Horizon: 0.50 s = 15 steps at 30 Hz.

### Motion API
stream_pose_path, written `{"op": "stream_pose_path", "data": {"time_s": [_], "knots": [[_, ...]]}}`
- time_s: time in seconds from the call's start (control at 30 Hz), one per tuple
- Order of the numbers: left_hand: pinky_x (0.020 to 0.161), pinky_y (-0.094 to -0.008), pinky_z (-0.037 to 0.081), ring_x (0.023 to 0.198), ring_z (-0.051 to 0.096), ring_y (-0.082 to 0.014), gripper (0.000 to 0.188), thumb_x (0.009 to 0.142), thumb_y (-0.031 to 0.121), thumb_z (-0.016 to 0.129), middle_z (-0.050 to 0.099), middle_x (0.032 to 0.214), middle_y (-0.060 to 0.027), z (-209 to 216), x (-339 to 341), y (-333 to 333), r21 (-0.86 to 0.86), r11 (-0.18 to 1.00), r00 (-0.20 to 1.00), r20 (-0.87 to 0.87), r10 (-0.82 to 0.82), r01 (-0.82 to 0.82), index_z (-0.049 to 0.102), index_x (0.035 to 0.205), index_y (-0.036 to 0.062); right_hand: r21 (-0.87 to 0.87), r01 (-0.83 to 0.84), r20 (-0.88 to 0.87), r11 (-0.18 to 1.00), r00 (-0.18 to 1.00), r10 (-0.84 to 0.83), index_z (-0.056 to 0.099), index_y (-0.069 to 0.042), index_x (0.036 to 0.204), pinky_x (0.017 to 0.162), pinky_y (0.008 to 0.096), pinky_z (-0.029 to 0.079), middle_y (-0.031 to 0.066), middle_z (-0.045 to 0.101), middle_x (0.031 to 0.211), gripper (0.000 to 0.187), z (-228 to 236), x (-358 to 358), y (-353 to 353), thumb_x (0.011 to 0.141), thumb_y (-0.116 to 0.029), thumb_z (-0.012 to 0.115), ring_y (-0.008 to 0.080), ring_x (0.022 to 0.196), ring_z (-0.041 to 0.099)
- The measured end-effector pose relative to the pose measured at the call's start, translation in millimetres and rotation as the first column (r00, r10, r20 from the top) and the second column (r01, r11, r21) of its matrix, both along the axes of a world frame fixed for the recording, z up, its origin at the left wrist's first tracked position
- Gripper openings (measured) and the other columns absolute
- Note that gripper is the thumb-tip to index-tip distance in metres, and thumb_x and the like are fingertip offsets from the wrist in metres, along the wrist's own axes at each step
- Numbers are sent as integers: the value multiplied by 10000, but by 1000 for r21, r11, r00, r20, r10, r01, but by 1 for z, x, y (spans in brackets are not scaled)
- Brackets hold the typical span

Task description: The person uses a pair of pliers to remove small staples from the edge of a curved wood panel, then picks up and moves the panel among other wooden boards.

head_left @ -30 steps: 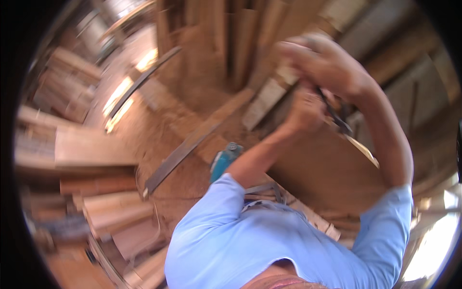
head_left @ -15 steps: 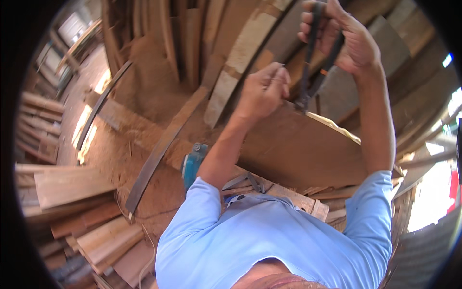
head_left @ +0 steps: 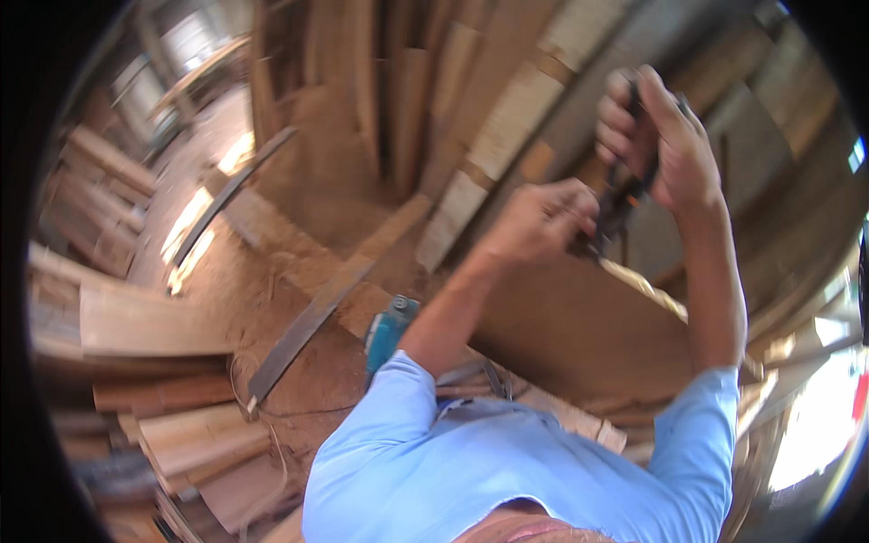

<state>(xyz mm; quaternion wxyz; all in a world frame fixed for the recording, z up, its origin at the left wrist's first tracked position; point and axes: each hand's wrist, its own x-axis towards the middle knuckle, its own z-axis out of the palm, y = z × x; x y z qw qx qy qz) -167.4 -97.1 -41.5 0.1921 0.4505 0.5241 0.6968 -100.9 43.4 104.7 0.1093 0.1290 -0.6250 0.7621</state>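
Note:
My right hand (head_left: 670,145) is wrapped round the dark handles of a pair of long-handled pincers (head_left: 618,210), whose jaws point down toward the edge of a wide brown board (head_left: 570,321). Close beside the jaws is my left hand (head_left: 548,219), its thumb and fingers pinched together. Whatever lies in that pinch is too small and blurred to make out. A pale, ragged strip (head_left: 647,291) runs along the board's far edge, just right of the jaws.
A teal power tool (head_left: 389,335) rests on a sawdust-covered plank left of my left arm. A dark narrow strip (head_left: 308,330) crosses that plank. Stacked boards (head_left: 154,326) stand at the left; upright timbers (head_left: 407,109) lean at the back.
The pincers' handles have come closer together in my right hand, which is lower in view. My left hand has moved right, nearer the jaws. The whole view has shifted a little.

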Motion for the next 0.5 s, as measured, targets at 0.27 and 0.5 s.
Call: {"op": "stream_pose_path", "data": {"time_s": [0.27,0.5], "knots": [[640,-234,506,696,576,-68,358,1110,348,431,634,830,2,-13,-1,-4,85,995,982,182,41,-57,601,930,88,154,-33,199,988,980,1,479,-119,867,549,277,440,-31,445,706,351,-1,-36,-15,1095,-386,487,83,585,447],[599,-212,479,633,599,-79,358,1088,404,463,648,841,-10,-16,-7,2,200,979,924,381,-35,-45,610,949,108,374,-33,276,927,958,-77,472,-106,809,520,249,423,-32,443,680,356,3,-49,-44,1084,-331,499,69,563,428]]}}
